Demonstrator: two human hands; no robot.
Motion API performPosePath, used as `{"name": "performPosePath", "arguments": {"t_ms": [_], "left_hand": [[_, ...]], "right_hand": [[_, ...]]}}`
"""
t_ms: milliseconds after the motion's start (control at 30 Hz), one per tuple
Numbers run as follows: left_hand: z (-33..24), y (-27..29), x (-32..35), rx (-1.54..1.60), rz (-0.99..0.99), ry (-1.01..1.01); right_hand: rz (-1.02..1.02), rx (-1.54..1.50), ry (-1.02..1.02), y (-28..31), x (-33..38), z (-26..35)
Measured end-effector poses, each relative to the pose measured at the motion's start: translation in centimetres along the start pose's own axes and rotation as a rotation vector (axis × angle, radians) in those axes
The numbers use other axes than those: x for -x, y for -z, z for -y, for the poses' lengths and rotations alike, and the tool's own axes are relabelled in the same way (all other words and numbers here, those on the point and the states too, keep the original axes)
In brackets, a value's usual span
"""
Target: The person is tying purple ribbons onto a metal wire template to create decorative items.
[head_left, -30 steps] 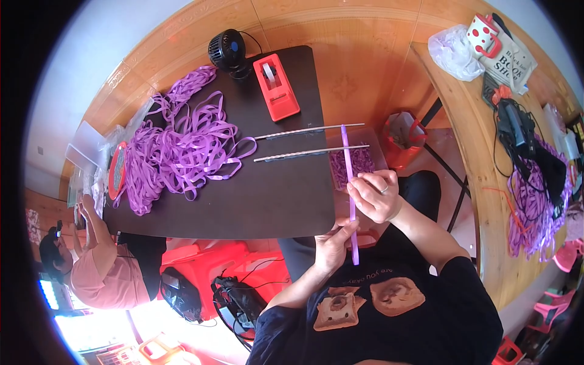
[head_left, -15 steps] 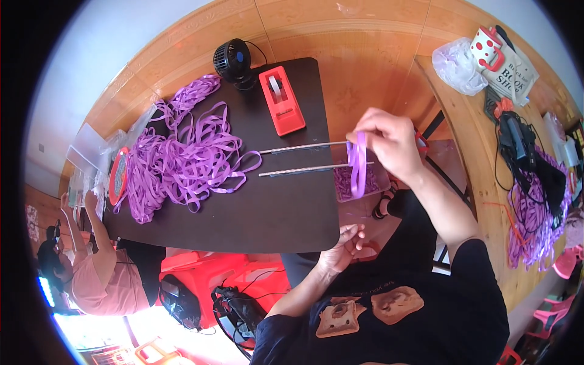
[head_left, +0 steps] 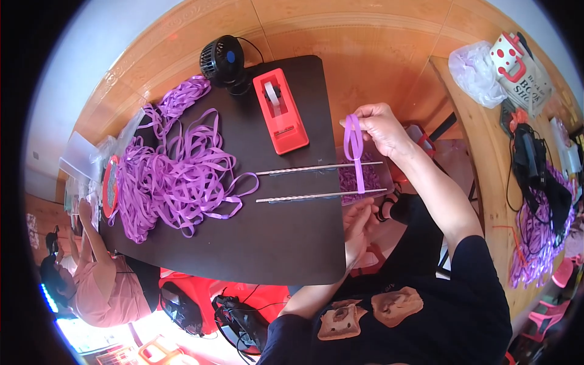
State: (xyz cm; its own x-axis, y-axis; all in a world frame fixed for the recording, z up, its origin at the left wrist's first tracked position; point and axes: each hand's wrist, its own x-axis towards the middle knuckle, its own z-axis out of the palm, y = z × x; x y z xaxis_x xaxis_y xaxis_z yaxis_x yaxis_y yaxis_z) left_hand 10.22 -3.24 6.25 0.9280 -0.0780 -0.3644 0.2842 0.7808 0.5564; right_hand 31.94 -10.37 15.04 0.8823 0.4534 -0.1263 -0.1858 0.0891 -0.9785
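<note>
Two thin metal rods (head_left: 304,198) with twisted ends jut side by side over the dark table's right edge. A purple ribbon (head_left: 359,173) is looped around their outer part, and its upper loop stands above the far rod. My right hand (head_left: 378,129) pinches this loop between thumb and fingers. Just below the near rod's outer end, my left hand (head_left: 360,224) is held with its fingers extended and nothing visible in it. Behind the rods, below table height, a clear bin (head_left: 382,182) holds many small purple pieces. A large tangle of purple ribbon (head_left: 176,176) lies on the table's left.
A red tape dispenser (head_left: 292,131) stands beyond the rods, with a black fan (head_left: 224,64) at the far edge. To the right, a wooden table (head_left: 486,194) carries a bag, a dotted cup, cables and more ribbon. A person (head_left: 103,286) sits at far left.
My right hand has pulled the ribbon into an upright loop above the far rod. My left hand has moved up and right toward the near rod's end. The view has shifted slightly.
</note>
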Motion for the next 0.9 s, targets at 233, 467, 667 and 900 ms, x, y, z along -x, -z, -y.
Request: {"name": "performPosePath", "arguments": {"t_ms": [233, 467, 667, 900], "left_hand": [[-1.4, -4.3, -3.0, -0.323, -0.128, -0.61], [-1.9, -6.2, -5.9, -0.368, -0.237, -0.923], [-0.4, -4.2, -5.2, -0.349, -0.268, -0.688], [1.4, -2.5, 1.1, -0.398, -0.221, -0.519]], "right_hand": [[-0.069, -0.099, -0.109, 0.6, 0.6, -3.8], [-0.078, -0.276, -0.32, 0.1, 4.3, -7.7], [-0.147, -0.665, -0.434, -0.5, 9.7, -11.4], [-0.055, -0.625, -0.49, -0.3, 16.9, -13.6]]}}
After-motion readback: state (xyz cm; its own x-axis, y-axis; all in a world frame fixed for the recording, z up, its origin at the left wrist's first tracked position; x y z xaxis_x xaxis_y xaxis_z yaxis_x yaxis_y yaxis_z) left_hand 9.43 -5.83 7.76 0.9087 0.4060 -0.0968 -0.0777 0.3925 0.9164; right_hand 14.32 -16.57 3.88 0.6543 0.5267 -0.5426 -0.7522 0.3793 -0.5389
